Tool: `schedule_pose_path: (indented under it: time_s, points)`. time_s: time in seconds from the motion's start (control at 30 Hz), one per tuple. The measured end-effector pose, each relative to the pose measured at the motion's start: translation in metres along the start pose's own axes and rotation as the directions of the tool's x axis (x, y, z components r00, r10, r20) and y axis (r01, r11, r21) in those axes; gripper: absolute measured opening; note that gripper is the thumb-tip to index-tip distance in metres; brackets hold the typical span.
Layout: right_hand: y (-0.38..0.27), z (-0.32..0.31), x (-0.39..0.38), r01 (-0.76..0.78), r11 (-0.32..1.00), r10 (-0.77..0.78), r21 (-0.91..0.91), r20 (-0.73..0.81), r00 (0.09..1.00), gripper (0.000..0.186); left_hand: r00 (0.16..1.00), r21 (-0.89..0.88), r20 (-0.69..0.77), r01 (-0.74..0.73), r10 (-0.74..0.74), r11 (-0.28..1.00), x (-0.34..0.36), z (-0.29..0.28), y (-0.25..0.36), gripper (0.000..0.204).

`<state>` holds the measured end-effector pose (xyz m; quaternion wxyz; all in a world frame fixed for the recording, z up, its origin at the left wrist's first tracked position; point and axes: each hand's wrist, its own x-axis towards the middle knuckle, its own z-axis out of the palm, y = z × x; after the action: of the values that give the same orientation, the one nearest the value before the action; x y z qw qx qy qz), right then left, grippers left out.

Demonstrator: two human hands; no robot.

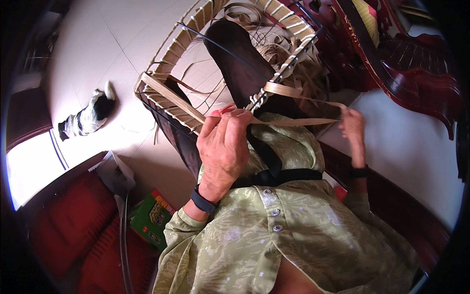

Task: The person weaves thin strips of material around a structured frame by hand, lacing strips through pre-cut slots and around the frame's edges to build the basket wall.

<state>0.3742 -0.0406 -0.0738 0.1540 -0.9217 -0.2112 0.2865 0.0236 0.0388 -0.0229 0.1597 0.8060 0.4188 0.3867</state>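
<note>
A tan frame (pixel 169 93) with white lashings and dark rods rests over my legs, angled away from me. My left hand (pixel 224 142) is closed at its near edge, with a small red item (pixel 220 109) partly hidden behind the fingers; which parts it grips is not fully visible. Off to the right, my right hand (pixel 352 125) pinches a flat tan strip (pixel 298 121), which is drawn out in a loop from the frame's right side.
Loose tan strips (pixel 274 56) pile beyond the frame. Carved dark-red wooden furniture (pixel 401 68) stands at right. A black-and-white animal (pixel 88 117) lies on the tiled floor at left, above red cushions (pixel 68 215) and a green package (pixel 152 220).
</note>
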Motion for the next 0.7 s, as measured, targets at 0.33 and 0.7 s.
schedule_pose_path:
  time_s: [0.33,0.7]
  points:
    - [-0.105,0.048,-0.133,0.887,0.42,-0.907,0.192,0.091,0.41,0.014,0.999,0.0,0.004,0.039,-0.039,0.999,-0.005,0.0,-0.002,0.027]
    - [-0.101,0.03,-0.108,0.443,0.73,-0.666,0.52,0.396,0.633,0.013,0.997,-0.026,0.025,0.071,-0.07,0.997,-0.007,-0.002,0.0,0.028]
